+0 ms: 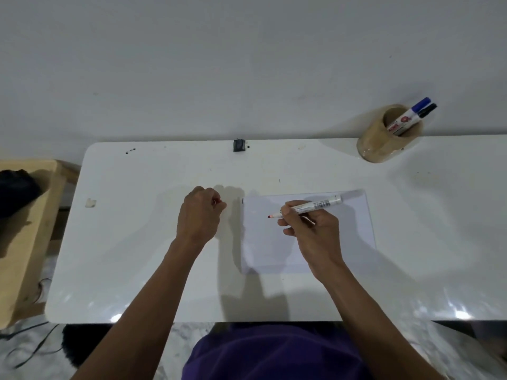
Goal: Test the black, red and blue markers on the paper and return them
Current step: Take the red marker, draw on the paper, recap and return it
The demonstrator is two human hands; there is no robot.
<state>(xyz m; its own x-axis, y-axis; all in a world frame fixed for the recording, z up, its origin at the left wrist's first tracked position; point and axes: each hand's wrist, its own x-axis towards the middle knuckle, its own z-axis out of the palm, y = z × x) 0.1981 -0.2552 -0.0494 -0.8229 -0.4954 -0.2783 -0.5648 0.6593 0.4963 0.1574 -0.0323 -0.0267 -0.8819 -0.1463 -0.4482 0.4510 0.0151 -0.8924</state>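
Paper lies flat on the white tabletop, right of centre, with a short dark mark at its far left corner. Over it the right hand grips the red marker, fingers wrapped round the barrel just behind the uncapped red tip, which points left and sits close over the sheet; whether the tip touches the paper cannot be told. The marker's white body slants up and to the right, its barcode label showing. To the left of the paper, apart from its edge, the left hand is above the tabletop with its fingers curled into a clenched fist, a bit of red showing between them; what it holds cannot be made out. At the far right of the tabletop a tan cylindrical holder stands by the wall, with the blue marker and the black marker leaning in it side by side, caps up and to the right. A small dark square object sits at the far edge of the tabletop, and a wooden stool stands to the left beside it.
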